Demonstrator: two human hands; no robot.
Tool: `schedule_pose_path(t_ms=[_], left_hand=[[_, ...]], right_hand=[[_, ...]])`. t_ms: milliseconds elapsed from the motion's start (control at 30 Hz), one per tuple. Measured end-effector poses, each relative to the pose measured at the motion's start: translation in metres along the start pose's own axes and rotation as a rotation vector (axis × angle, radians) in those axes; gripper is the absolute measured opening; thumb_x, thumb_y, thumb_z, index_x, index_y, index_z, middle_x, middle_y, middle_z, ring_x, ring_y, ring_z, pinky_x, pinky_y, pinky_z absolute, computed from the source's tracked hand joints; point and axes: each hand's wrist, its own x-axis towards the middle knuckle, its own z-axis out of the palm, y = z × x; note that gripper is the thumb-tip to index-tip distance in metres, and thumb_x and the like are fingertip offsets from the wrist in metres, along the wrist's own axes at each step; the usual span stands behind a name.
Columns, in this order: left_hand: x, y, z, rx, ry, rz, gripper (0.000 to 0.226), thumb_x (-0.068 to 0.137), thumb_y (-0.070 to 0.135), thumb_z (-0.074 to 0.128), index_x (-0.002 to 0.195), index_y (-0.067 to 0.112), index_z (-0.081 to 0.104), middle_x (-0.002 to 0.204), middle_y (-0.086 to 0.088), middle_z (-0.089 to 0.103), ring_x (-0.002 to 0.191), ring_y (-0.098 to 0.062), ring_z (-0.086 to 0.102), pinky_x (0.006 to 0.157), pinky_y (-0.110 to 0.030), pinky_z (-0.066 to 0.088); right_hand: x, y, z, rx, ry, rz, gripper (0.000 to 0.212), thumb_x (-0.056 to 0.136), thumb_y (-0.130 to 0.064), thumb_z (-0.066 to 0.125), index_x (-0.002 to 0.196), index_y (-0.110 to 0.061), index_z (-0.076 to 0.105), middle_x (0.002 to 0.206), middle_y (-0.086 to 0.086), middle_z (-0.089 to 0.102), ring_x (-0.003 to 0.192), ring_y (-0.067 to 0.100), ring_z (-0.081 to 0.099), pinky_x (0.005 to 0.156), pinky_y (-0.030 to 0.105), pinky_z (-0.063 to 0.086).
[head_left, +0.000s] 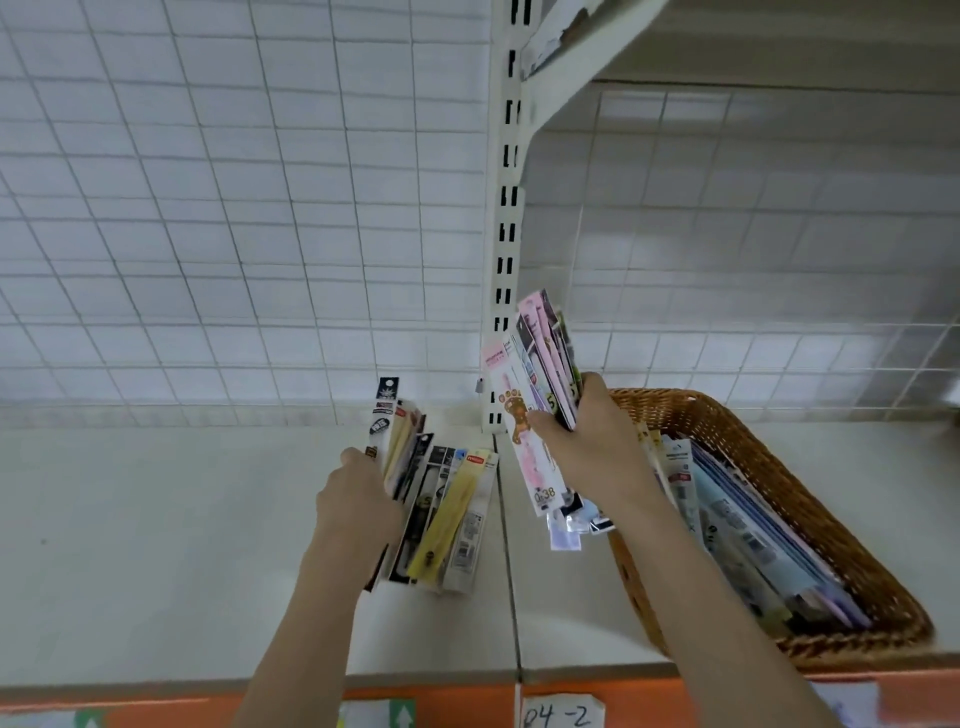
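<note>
A white shelf board (156, 545) runs under a white wire-grid back panel (208, 208), with a slotted white upright post (506, 234) just left of the brown woven wicker basket (779, 467). An orange edge strip (441, 701) carries a handwritten label (561, 714) below the basket's left corner. The right hand (587, 441) rises over the basket's left rim, fingers and thumb curled tight round 1 upright bundle of pink pen packets (540, 374). The left hand (358, 499), further left of the basket, grips a fanned bundle of black and yellow pen packets (441, 514). More flat packets (753, 530) lie inside the basket.
</note>
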Motion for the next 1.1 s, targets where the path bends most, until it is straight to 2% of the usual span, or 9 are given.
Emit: schedule_pose_path(t_ms=[67,167,433,533,800,867,933,1033,1100], left_hand=[[-0.008,0.006,-0.006,-0.065,0.023,0.010,0.036,0.080,0.008,0.065,0.098,0.005,0.033,0.074,-0.002,0.039,0.074,-0.024,0.046,0.060,-0.030,0.038],[-0.023,0.021,-0.017,-0.182,0.060,0.050,0.032,0.079,0.007,0.063,0.094,0.005,0.035,0.073,-0.003,0.038,0.061,-0.017,0.040,0.048,-0.026,0.030],[-0.064,0.081,-0.022,-0.463,0.099,0.163,0.028,0.078,0.006,0.063,0.083,0.008,0.036,0.073,-0.002,0.036,0.056,-0.015,0.033,0.046,-0.024,0.027],[-0.075,0.100,-0.008,-0.521,0.027,0.161,0.027,0.077,0.008,0.065,0.089,0.006,0.041,0.076,-0.005,0.041,0.058,-0.016,0.038,0.047,-0.025,0.029],[-0.091,0.124,0.021,-0.528,0.000,0.129,0.038,0.078,0.010,0.065,0.072,0.015,0.028,0.069,-0.001,0.029,0.056,-0.017,0.028,0.048,-0.027,0.025],[-0.094,0.123,0.024,-0.535,0.002,0.110,0.040,0.077,0.010,0.065,0.070,0.017,0.027,0.069,-0.001,0.028,0.057,-0.017,0.028,0.049,-0.027,0.026],[-0.098,0.123,0.027,-0.530,0.008,0.092,0.038,0.076,0.010,0.065,0.072,0.016,0.027,0.069,-0.002,0.028,0.057,-0.018,0.029,0.050,-0.026,0.027],[-0.105,0.124,0.028,-0.525,0.030,0.079,0.040,0.075,0.008,0.064,0.070,0.016,0.025,0.067,-0.001,0.026,0.055,-0.017,0.026,0.048,-0.026,0.025],[-0.109,0.126,0.028,-0.506,0.056,0.080,0.041,0.075,0.008,0.064,0.069,0.016,0.024,0.067,0.000,0.023,0.055,-0.016,0.024,0.049,-0.026,0.023]], right_hand=[[0.001,-0.002,-0.013,0.000,0.001,-0.003,0.025,0.091,-0.023,0.058,0.106,-0.006,0.048,0.087,0.003,0.059,0.065,0.007,0.051,0.049,0.013,0.040],[0.003,0.001,-0.043,-0.001,0.017,0.005,0.026,0.088,-0.026,0.061,0.105,-0.008,0.052,0.090,0.009,0.063,0.069,0.017,0.057,0.054,0.023,0.045],[-0.007,0.046,-0.130,-0.048,0.087,0.184,0.032,0.088,-0.027,0.062,0.104,-0.004,0.047,0.081,0.009,0.055,0.059,0.018,0.047,0.048,0.027,0.037],[-0.015,0.066,-0.141,-0.087,0.020,0.251,0.031,0.089,-0.024,0.060,0.102,-0.005,0.038,0.074,0.007,0.048,0.055,0.016,0.043,0.045,0.027,0.033],[-0.031,0.086,-0.125,-0.064,-0.130,0.238,0.034,0.092,-0.025,0.057,0.108,-0.017,0.027,0.074,0.001,0.046,0.054,0.011,0.046,0.042,0.021,0.036],[-0.034,0.086,-0.118,-0.139,-0.130,0.199,0.032,0.092,-0.024,0.057,0.109,-0.013,0.031,0.087,0.003,0.051,0.067,0.014,0.050,0.052,0.025,0.041],[-0.037,0.090,-0.110,-0.223,-0.110,0.168,0.041,0.092,-0.023,0.057,0.121,-0.006,0.035,0.114,0.011,0.047,0.092,0.021,0.049,0.074,0.028,0.043],[-0.039,0.095,-0.104,-0.251,-0.092,0.149,0.063,0.091,-0.020,0.058,0.141,-0.003,0.022,0.139,0.015,0.028,0.125,0.029,0.034,0.102,0.034,0.034],[-0.040,0.095,-0.106,-0.243,-0.105,0.128,0.069,0.093,-0.019,0.055,0.147,-0.008,0.013,0.145,0.015,0.020,0.133,0.031,0.025,0.109,0.036,0.028]])
